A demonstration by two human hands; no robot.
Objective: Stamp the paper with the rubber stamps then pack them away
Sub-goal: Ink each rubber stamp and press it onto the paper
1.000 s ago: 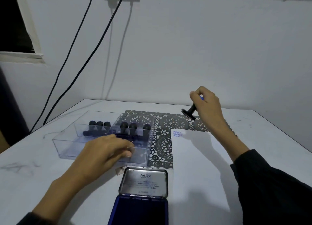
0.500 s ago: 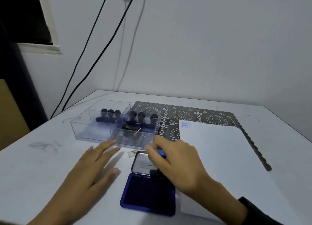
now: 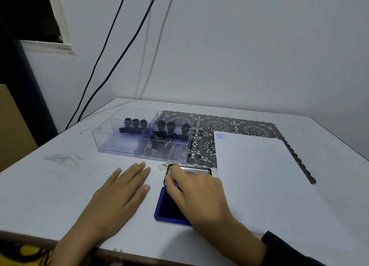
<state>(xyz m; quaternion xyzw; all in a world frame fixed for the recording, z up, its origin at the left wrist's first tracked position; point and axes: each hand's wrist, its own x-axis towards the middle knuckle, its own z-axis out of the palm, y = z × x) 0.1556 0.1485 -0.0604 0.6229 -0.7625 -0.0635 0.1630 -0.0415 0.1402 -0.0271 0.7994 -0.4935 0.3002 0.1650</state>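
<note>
My right hand (image 3: 196,194) grips a rubber stamp, almost wholly hidden under the fingers, and holds it down on the blue ink pad (image 3: 166,210). The pad's silver lid (image 3: 199,171) stands open behind the hand. My left hand (image 3: 117,196) lies flat on the table (image 3: 50,186) to the left of the pad, fingers straight. The white paper (image 3: 259,176) lies to the right with one blue stamp mark (image 3: 221,136) at its far left corner. A clear plastic box (image 3: 139,152) behind the pad holds several black-handled stamps (image 3: 171,126).
A black lace mat (image 3: 219,124) lies under the paper's far end and beside the box. A small scrap (image 3: 162,166) lies between box and pad. Black cables (image 3: 111,66) hang down the wall at the back left. The table's front edge runs just below my wrists.
My right hand has come from above the paper's far end down to the ink pad with the stamp. My left hand has left the box and flattened on the table.
</note>
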